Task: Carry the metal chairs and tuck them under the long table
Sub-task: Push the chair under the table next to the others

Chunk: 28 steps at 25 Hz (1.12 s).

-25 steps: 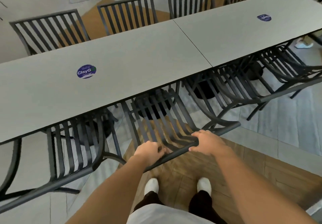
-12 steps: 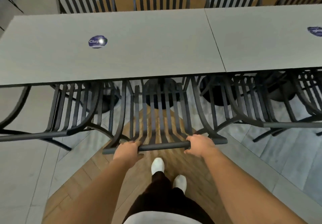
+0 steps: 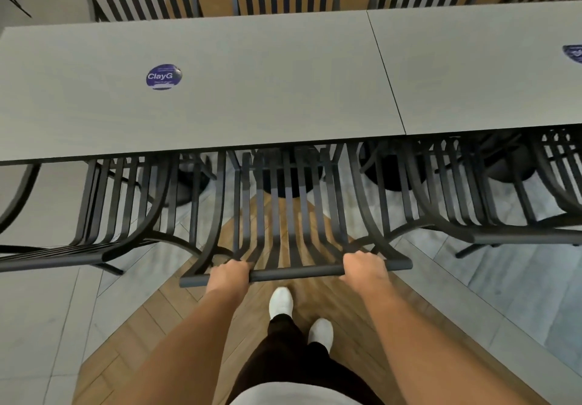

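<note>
Here, the left hand [image 3: 227, 274] and right hand [image 3: 362, 266] each grip the top rail of the metal chair [image 3: 293, 215], whose seat sits partly under the near edge of the long table [image 3: 252, 89], left of centre bearing a round blue sticker [image 3: 163, 77] reading "ClayG".

Looking down at myself — both forearms bare, no sleeves reaching this far, no watch, no rings or bands that I can make out on my left hand [image 3: 228, 275] or my right hand [image 3: 362, 267]. Below them, a pale, off-white top [image 3: 283, 393] fills the bottom edge. Dark trousers [image 3: 289, 357] — black or close to it — run down both legs. On my feet, plain white shoes [image 3: 281, 302], smooth-toed, no laces or markings I can tell from here.
</note>
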### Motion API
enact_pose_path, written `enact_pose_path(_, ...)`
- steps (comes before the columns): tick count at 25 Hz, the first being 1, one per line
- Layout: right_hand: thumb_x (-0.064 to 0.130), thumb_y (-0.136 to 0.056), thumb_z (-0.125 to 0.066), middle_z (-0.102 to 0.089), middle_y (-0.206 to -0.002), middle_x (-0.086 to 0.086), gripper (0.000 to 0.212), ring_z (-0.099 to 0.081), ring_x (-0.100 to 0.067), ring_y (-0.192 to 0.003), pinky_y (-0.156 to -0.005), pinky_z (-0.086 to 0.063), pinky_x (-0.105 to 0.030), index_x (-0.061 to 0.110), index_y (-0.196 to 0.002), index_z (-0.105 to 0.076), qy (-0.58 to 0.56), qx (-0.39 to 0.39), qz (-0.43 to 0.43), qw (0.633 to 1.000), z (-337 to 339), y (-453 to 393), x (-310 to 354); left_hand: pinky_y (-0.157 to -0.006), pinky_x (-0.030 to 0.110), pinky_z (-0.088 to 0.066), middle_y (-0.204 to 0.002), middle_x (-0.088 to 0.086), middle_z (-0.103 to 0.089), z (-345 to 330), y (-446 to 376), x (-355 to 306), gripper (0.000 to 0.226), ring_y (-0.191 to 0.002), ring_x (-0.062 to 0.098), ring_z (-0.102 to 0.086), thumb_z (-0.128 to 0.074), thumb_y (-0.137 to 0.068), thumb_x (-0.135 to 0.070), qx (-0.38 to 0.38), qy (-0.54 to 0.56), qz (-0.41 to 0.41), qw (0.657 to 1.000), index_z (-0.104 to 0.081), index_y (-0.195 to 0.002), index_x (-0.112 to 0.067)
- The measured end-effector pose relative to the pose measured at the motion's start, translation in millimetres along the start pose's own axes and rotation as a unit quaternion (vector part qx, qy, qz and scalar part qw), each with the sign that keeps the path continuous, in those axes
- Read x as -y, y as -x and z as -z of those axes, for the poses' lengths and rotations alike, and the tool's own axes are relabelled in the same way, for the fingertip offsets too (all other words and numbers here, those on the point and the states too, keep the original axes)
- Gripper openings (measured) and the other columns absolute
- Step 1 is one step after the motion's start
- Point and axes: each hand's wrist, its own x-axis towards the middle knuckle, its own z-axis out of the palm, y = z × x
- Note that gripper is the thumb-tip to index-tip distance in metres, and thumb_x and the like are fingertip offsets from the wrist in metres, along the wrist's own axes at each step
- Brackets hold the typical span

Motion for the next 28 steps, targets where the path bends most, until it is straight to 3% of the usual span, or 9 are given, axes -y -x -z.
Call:
enact_pose_path(14, 0.058, -0.094, -0.066, -0.069, -0.120, -0.004, 0.049, -0.064, -0.030, -0.116, -0.097, -0.048, -0.042, 0.018, -0.123, -0.066, -0.011, 0.016, -0.035, 0.999, 44.4, -53.4, -20.8, -0.087, 0.037, -0.052, -0.101, -0.001, -0.066, 38.4, -56.5, -12.7, 0.034, -0.095, 0.023, -0.067, -0.053, -0.101, -0.012, -0.002, 0.012, -0.007, 1.000, -0.060, -0.129, -0.029)
enact_pose_path(19, 0.058, -0.095, -0.064, -0.068, -0.122, -0.003, 0.048, -0.063, -0.030, -0.117, -0.103, -0.046, -0.045, 0.019, -0.124, -0.065, 0.002, 0.018, -0.026, 1.000, 44.7, -59.8, -21.1, -0.094, 0.038, -0.049, -0.102, -0.002, -0.067, 38.5, -57.6, -13.9, 0.028, -0.097, 0.022, -0.067, -0.054, -0.102, -0.017, -0.018, 0.010, -0.020, 1.000, -0.059, -0.128, -0.029)
enact_pose_path(22, 0.061, -0.092, -0.067, -0.068, -0.119, -0.003, 0.051, -0.064, -0.028, -0.113, -0.098, -0.048, -0.042, 0.019, -0.120, -0.064, -0.022, 0.036, -0.027, 0.999, 47.1, -60.7, -21.7, -0.093, 0.037, -0.052, -0.102, -0.002, -0.067, 41.9, -60.4, -12.5, 0.024, -0.096, 0.021, -0.066, -0.058, -0.102, -0.026, 0.008, 0.030, -0.025, 0.999, -0.061, -0.126, -0.027)
enact_pose_path(25, 0.071, -0.081, -0.071, -0.067, -0.114, -0.002, 0.063, -0.063, -0.025, -0.109, -0.093, -0.051, -0.039, 0.020, -0.117, -0.065, -0.057, 0.071, -0.038, 0.995, 53.0, -60.0, -21.7, -0.094, 0.040, -0.053, -0.105, -0.002, -0.066, 48.9, -65.7, -10.2, 0.047, -0.099, 0.021, -0.065, -0.065, -0.093, -0.056, 0.078, 0.070, -0.026, 0.994, -0.061, -0.128, -0.026)
enact_pose_path(28, 0.073, -0.077, -0.074, -0.065, -0.127, -0.003, 0.077, -0.061, -0.025, -0.117, -0.097, -0.052, -0.040, 0.021, -0.133, -0.060, -0.106, 0.082, -0.036, 0.990, 61.8, -50.1, -22.8, -0.102, 0.040, -0.051, -0.132, 0.003, -0.062, 65.6, -62.7, -12.3, 0.084, -0.114, 0.023, -0.062, -0.065, -0.086, -0.071, 0.139, 0.140, -0.053, 0.979, -0.042, -0.152, -0.025)
